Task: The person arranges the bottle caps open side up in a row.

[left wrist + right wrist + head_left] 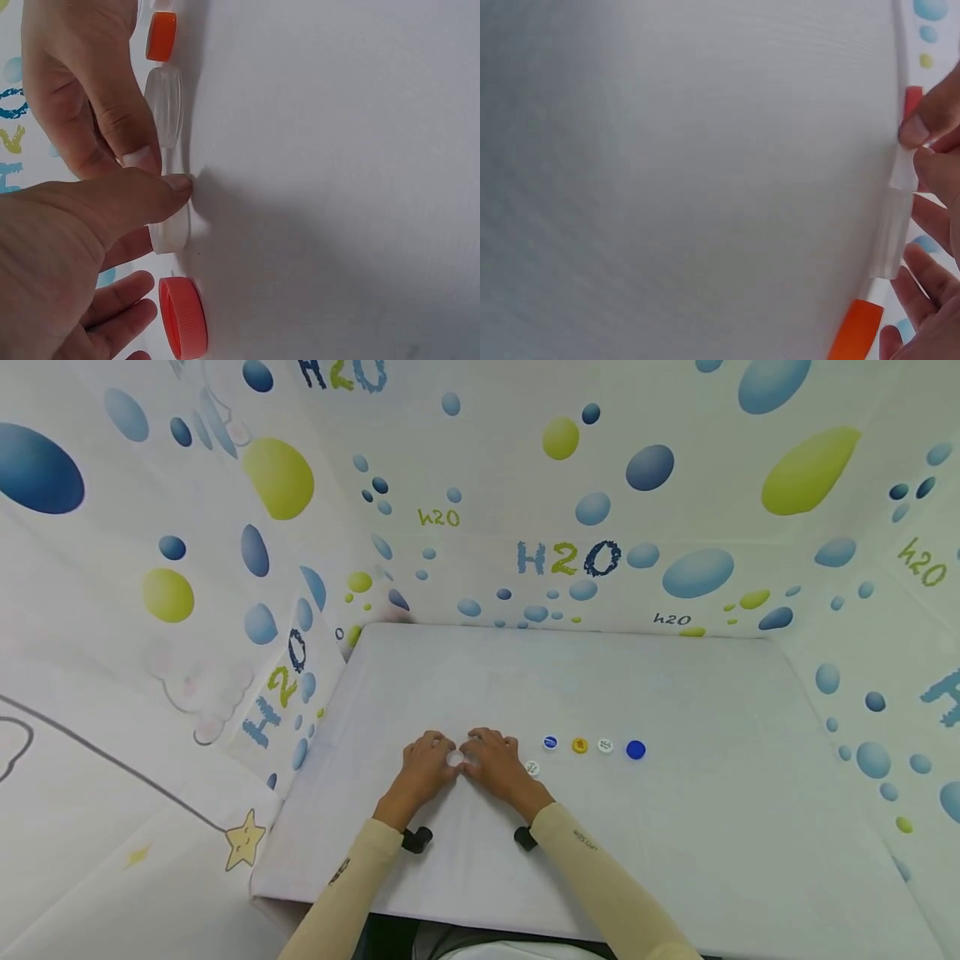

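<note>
A white bottle cap [455, 758] is on the table between both hands. My left hand [426, 770] pinches it, the thumb lying across its near side in the left wrist view. From the other side my right hand [497, 764] holds it with thumb and finger close together; its far fingertips are hidden. Right beside this cap stands a clear cap [165, 107], in front of the right hand's spread fingers. An orange cap [857, 334] lies further along on the right hand's side. Near the left hand's lower fingers is a red cap [184, 319].
To the right of the hands lie a blue-and-white cap [551, 742], a yellow cap [580, 746], a white printed cap [605, 746] and a blue cap [636, 750]. Another white cap [532, 768] sits by the right wrist. The white-covered table [712, 827] meets patterned cloth walls.
</note>
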`<control>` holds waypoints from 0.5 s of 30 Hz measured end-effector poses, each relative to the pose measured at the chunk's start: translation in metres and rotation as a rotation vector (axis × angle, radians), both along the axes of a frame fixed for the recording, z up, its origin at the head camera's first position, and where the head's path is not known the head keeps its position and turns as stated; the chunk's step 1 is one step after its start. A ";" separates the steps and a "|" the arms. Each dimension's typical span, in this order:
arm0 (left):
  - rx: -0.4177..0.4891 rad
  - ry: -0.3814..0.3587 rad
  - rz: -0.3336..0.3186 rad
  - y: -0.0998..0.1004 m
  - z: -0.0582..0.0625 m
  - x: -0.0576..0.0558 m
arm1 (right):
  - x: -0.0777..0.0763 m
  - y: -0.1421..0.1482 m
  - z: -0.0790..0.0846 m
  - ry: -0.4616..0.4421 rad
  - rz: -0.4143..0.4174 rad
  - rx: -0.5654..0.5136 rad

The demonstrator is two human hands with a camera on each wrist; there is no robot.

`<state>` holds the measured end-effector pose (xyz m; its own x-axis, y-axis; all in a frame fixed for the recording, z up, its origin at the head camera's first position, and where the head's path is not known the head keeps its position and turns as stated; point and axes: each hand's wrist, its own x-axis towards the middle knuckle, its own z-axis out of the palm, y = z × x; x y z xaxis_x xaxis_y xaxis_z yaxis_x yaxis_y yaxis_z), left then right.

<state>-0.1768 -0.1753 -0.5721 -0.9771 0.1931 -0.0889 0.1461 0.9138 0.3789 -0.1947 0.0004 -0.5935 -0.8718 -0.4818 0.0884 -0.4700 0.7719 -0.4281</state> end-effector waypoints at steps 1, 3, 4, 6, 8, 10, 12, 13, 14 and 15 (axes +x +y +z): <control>0.007 -0.005 -0.002 0.001 0.000 0.000 | 0.000 0.001 0.001 -0.007 -0.003 -0.008; 0.018 -0.001 -0.008 0.002 0.000 0.000 | 0.000 0.003 0.003 -0.016 -0.009 -0.023; 0.024 -0.001 -0.010 0.003 0.000 0.001 | 0.000 0.004 0.004 -0.020 -0.012 -0.027; 0.026 0.000 -0.017 0.005 0.000 0.000 | 0.000 0.006 0.006 -0.027 -0.016 -0.035; 0.022 0.007 -0.026 0.007 0.001 0.000 | 0.000 0.009 0.008 -0.030 -0.020 -0.036; 0.013 0.002 -0.039 0.010 0.004 0.000 | 0.000 0.012 0.010 -0.033 -0.026 -0.025; 0.005 -0.003 -0.057 0.012 0.007 0.000 | 0.001 0.015 0.011 -0.036 -0.033 -0.015; 0.001 -0.009 -0.066 0.013 0.009 0.000 | 0.001 0.016 0.012 -0.036 -0.037 -0.014; 0.004 -0.012 -0.071 0.014 0.010 0.001 | 0.002 0.018 0.012 -0.036 -0.040 -0.012; 0.005 -0.016 -0.077 0.015 0.011 0.001 | 0.002 0.019 0.013 -0.037 -0.042 -0.009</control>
